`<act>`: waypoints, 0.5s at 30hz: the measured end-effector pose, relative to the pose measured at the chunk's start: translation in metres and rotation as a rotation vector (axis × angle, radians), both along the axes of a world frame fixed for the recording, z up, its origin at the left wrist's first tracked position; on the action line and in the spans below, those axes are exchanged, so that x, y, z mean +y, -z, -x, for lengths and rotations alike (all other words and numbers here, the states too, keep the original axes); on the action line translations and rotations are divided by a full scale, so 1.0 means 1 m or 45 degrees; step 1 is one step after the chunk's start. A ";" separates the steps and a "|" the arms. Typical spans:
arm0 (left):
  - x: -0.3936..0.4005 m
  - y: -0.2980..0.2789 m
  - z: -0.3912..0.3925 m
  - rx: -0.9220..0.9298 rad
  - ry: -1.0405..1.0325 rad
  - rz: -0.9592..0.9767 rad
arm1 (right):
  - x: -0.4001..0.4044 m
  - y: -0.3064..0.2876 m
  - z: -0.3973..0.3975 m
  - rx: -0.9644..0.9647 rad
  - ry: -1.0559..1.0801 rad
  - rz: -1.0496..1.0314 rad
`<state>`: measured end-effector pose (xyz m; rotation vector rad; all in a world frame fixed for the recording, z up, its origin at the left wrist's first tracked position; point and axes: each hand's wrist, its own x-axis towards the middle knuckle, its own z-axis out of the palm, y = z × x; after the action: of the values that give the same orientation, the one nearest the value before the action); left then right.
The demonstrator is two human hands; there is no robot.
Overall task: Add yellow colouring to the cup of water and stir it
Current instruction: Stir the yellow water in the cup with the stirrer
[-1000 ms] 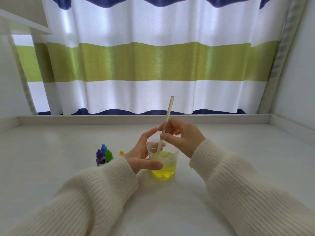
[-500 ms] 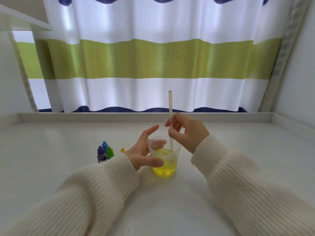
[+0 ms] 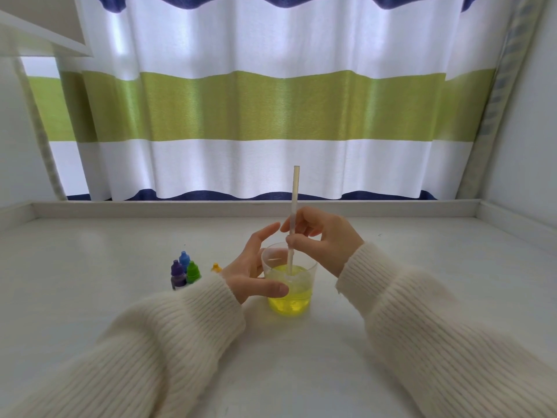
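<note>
At the centre of the white table [image 3: 90, 297], your left hand [image 3: 250, 274] cups the side of the clear cup [image 3: 290, 285], thumb on the near wall, fingers spread loosely behind. Your right hand [image 3: 324, 238] pinches the stirring stick [image 3: 293, 220] between thumb and fingertips above the rim. One stick stands nearly upright, lower end in the yellow water [image 3: 289, 301]. Left of the cup stand three dropper bottles [image 3: 184, 274]; one yellow cap [image 3: 215, 267] shows beside your wrist.
</note>
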<state>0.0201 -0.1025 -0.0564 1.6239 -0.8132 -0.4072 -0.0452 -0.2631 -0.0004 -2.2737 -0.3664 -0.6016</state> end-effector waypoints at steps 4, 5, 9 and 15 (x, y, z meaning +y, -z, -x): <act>-0.001 0.001 -0.001 -0.009 0.026 -0.008 | -0.001 0.001 -0.002 -0.010 -0.012 -0.014; 0.000 0.001 -0.001 -0.004 0.024 -0.004 | 0.000 0.001 -0.002 -0.011 -0.010 -0.009; 0.000 0.002 -0.003 -0.003 0.025 0.015 | -0.001 0.001 -0.003 -0.032 0.008 0.029; 0.000 0.001 -0.004 0.010 0.027 -0.007 | -0.004 0.000 -0.003 -0.075 0.085 0.126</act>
<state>0.0237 -0.1029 -0.0578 1.6190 -0.8245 -0.4305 -0.0421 -0.2676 -0.0002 -2.3748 -0.3568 -0.6995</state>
